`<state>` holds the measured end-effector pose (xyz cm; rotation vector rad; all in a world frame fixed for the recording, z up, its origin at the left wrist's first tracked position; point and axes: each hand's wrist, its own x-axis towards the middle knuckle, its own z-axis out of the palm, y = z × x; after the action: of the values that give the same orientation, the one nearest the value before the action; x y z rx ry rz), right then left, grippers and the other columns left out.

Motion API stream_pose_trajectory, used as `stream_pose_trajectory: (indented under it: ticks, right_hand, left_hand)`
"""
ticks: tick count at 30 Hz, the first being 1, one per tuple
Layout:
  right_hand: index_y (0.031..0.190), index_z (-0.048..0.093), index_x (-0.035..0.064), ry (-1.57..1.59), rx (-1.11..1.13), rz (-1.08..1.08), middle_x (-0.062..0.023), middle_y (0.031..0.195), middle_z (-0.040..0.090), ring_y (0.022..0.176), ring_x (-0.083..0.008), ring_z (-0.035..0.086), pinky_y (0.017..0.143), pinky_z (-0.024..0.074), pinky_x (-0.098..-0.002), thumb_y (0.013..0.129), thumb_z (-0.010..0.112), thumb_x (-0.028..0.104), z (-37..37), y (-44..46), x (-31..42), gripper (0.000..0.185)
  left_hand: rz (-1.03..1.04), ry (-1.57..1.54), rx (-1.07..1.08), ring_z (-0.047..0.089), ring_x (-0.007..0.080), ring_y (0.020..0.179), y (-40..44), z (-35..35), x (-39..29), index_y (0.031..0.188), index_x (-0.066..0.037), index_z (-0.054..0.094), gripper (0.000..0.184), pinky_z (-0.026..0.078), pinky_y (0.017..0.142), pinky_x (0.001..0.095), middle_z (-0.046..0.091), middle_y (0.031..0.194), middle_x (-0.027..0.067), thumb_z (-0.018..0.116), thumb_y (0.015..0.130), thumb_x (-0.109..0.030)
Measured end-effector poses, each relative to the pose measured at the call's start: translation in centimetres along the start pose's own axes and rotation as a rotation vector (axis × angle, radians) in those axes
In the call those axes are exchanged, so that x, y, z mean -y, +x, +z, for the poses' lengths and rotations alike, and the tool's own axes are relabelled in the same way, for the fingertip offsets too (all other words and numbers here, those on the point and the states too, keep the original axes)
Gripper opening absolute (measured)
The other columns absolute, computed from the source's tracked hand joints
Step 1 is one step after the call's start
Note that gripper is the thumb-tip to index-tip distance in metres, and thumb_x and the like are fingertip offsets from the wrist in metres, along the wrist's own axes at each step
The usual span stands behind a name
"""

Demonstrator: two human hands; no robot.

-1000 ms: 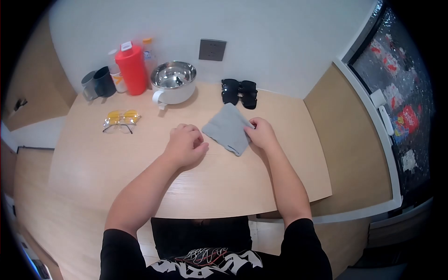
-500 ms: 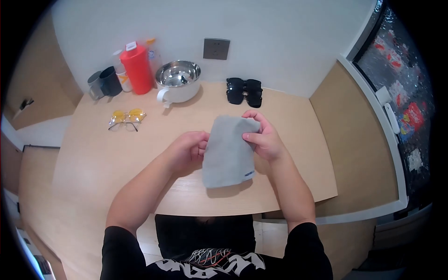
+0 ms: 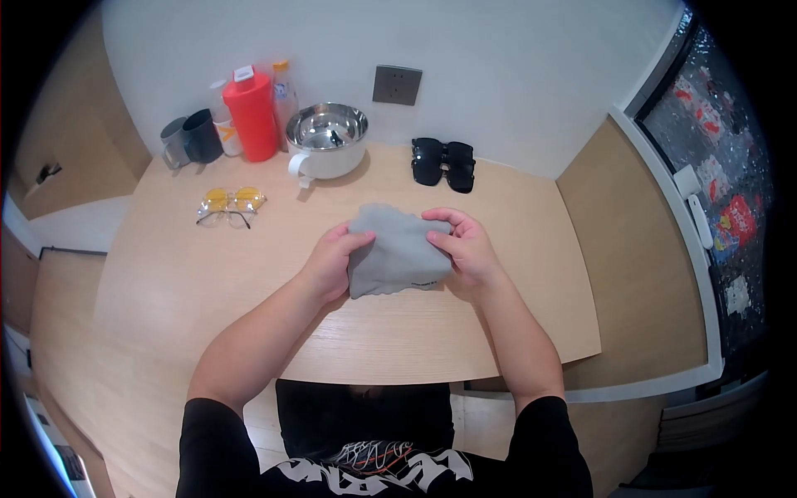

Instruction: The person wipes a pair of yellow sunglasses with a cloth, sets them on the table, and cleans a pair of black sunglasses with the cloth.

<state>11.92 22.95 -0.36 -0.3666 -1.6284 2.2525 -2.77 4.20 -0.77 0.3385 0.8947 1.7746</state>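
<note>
A grey cloth with small dark print near its lower right edge is held between my two hands, over the middle of the wooden table. My left hand pinches its left side, the thumb on top and the other fingers mostly hidden. At the upper right of the cloth, my right hand grips it between thumb and fingers. Beyond the cloth lie dark sunglasses, near the wall. Two pairs of glasses, one with yellow lenses, rest to the left.
Along the wall stand a steel-lined white bowl with a handle, a red bottle, a clear bottle with an orange cap, a white container and two dark mugs. A wooden panel borders the right side.
The cloth was flat on the table under my right hand, then was lifted and turned. My left hand has moved to its left side and taken hold of it.
</note>
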Motion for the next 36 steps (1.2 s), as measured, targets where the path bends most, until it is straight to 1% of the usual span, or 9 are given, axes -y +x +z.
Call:
stream_pose_trajectory:
  ticks: [6,9,12,15,16,19,25,31,36]
  right_hand:
    - [0.112,0.061,0.0015,-0.101,-0.092,0.007,-0.0059,0.096,0.067,0.082,-0.0106,0.065,0.07,0.054,-0.0256,0.089,0.065,-0.001,-0.1,0.6,-1.2,0.023]
    - [0.114,0.061,0.0015,-0.573,-0.196,-0.218,-0.0094,0.094,0.069,0.077,-0.0171,0.066,0.07,0.054,-0.03,0.089,0.065,0.006,-3.3,3.0,-3.3,0.025]
    - [0.115,0.062,0.0029,-1.101,-0.465,-0.352,-0.0131,0.101,0.069,0.087,-0.0282,0.065,0.08,0.0532,-0.0377,0.086,0.065,0.014,-7.3,6.0,-3.9,0.031]
    - [0.118,0.061,0.0038,-1.303,-0.676,-0.534,-0.0167,0.112,0.066,0.106,-0.037,0.059,0.093,0.048,-0.0442,0.085,0.065,0.018,-9.1,7.4,-3.1,0.036]
    - [0.122,0.059,0.0048,-1.326,-0.716,-0.397,-0.0174,0.119,0.063,0.117,-0.0372,0.053,0.1,0.0434,-0.0461,0.084,0.067,0.022,-8.9,7.5,-2.8,0.043]
    - [0.128,0.055,0.0057,-1.384,-0.8,-0.228,-0.0171,0.12,0.063,0.118,-0.0377,0.052,0.101,0.0426,-0.0458,0.081,0.071,0.03,-8.1,8.3,-1.9,0.055]
    - [0.136,0.05,0.009,-1.347,-0.801,-0.192,-0.0151,0.125,0.061,0.125,-0.0351,0.047,0.105,0.0396,-0.0452,0.076,0.075,0.039,-8.3,9.4,-1.7,0.072]
    - [0.129,0.058,0.012,-1.352,-0.75,-0.183,-0.0072,0.122,0.063,0.12,-0.0316,0.05,0.103,0.0399,-0.0435,0.075,0.075,0.041,-8.2,9.1,-0.9,0.063]
    - [0.117,0.066,0.012,-1.505,-0.648,-0.182,-0.0072,0.114,0.067,0.117,-0.0308,0.052,0.101,0.0397,-0.0436,0.076,0.074,0.042,-8.2,8.7,-1.1,0.052]
  left_hand:
    - [0.015,0.172,0.038,0.062,0.0272,0.11,0.7,-0.6,0.8,0.128,0.001,0.05,0.039,0.053,0.094,0.0419,0.061,0.12,0.0156,0.057,0.089,0.004]
    - [0.058,0.17,0.02,0.062,0.0271,0.111,1.2,-1.1,1.5,0.129,0.001,0.049,0.041,0.052,0.094,0.0421,0.061,0.121,0.0154,0.056,0.089,0.005]
    - [0.054,0.203,-0.016,0.062,0.027,0.11,1.4,-1.1,1.5,0.129,0.001,0.048,0.039,0.053,0.093,0.0414,0.06,0.12,0.0154,0.054,0.091,0.004]
    - [-0.003,0.207,-0.021,0.062,0.0268,0.107,0.8,-0.5,1.0,0.128,0.001,0.048,0.036,0.054,0.091,0.041,0.06,0.119,0.0157,0.053,0.092,0.003]
    - [-0.016,0.204,-0.006,0.062,0.0267,0.107,0.6,-0.3,0.8,0.127,0.001,0.048,0.035,0.054,0.09,0.0411,0.06,0.118,0.0157,0.052,0.093,0.002]
    - [-0.041,0.214,0.014,0.061,0.028,0.11,0.7,-0.8,0.9,0.13,0.001,0.047,0.038,0.054,0.091,0.0434,0.058,0.122,0.016,0.053,0.092,-0.003]
    - [-0.076,0.204,0.009,0.061,0.0289,0.11,0.9,-1.0,0.7,0.13,0.001,0.047,0.039,0.054,0.09,0.0447,0.059,0.122,0.0162,0.054,0.093,-0.009]
    - [-0.097,0.141,0.032,0.062,0.0269,0.107,1.2,-1.1,0.7,0.127,0.001,0.049,0.038,0.054,0.09,0.043,0.06,0.118,0.0151,0.06,0.092,-0.012]
    - [-0.131,0.164,0.05,0.061,0.0271,0.111,1.5,-1.6,0.4,0.129,0.0,0.049,0.038,0.052,0.094,0.0433,0.06,0.122,0.0153,0.057,0.095,-0.017]
